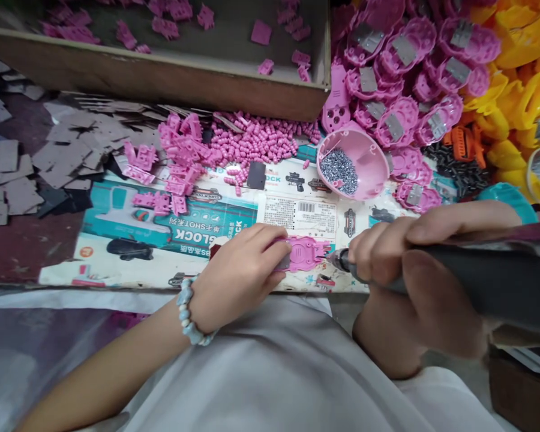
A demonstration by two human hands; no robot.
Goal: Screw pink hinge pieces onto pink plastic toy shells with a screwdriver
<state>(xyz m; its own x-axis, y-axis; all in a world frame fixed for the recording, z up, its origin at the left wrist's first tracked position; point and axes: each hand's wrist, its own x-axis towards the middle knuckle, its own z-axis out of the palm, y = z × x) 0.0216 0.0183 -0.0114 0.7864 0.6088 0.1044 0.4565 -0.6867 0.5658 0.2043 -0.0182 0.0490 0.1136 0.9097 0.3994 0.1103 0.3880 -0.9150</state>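
Note:
My left hand (pixel 243 270), with a beaded bracelet at the wrist, is closed over the left end of a pink plastic part (pixel 303 253) lying on the printed cardboard. Part of a grey plate shows under its fingers. My right hand (pixel 414 270) wraps round a dark electric screwdriver (pixel 486 282) held nearly level. The tool's metal tip points left, close to the right end of the pink part; whether it touches is unclear. Just beyond stands a pink bowl-shaped shell (pixel 373 165) with small silver screws (pixel 339 171) in it.
A large box (pixel 162 75) with pink pieces stands at the back left. Grey plates (pixel 67 147) are heaped left, pink pegs (pixel 256 138) and brackets (pixel 180 156) in the middle. Pink housings (pixel 396 120), yellow parts (pixel 522 102) and black pieces (pixel 459 168) crowd the right.

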